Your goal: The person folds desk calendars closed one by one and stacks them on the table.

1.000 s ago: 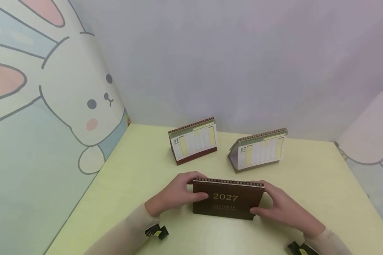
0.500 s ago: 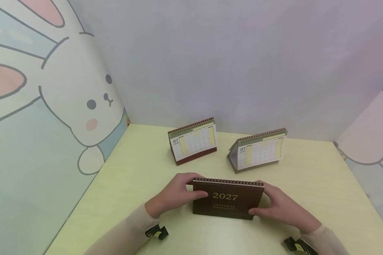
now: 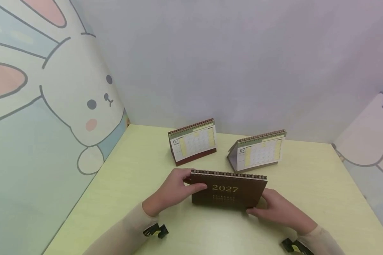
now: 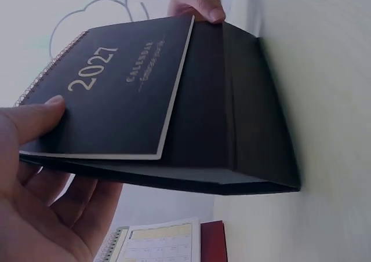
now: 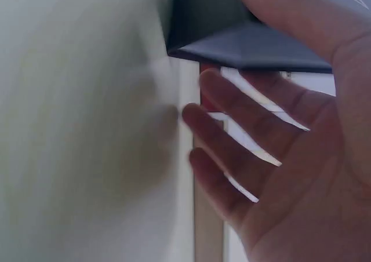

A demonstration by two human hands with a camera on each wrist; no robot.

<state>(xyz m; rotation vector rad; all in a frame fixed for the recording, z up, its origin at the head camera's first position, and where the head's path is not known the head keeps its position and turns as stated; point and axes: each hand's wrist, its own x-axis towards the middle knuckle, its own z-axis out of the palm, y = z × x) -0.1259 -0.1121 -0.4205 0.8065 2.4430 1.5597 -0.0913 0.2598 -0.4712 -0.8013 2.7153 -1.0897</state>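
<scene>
A dark brown desk calendar (image 3: 228, 193) marked 2027, spiral-bound along its top, stands between both hands in the head view. My left hand (image 3: 175, 187) grips its left end, thumb on the front cover and fingers behind, as the left wrist view (image 4: 43, 186) also shows. At the lower right corner my right hand (image 3: 279, 210) holds it, the thumb in front. In the right wrist view the other fingers (image 5: 232, 123) spread behind the calendar's edge. The cover (image 4: 122, 88) hangs slightly away from the folded base (image 4: 264, 105). Whether the base touches the table cannot be told.
Behind it stand two more desk calendars showing a 07 page: one with a red base (image 3: 194, 143) to the left, one with a greyish base (image 3: 258, 152) to the right. The pale yellow table (image 3: 115, 198) meets a plain back wall (image 3: 226, 63) and printed side walls (image 3: 67, 99).
The brown calendar has shifted a little away from me and tipped, its spiral edge higher in the picture. My right hand sits lower on its right end; my left moved with it.
</scene>
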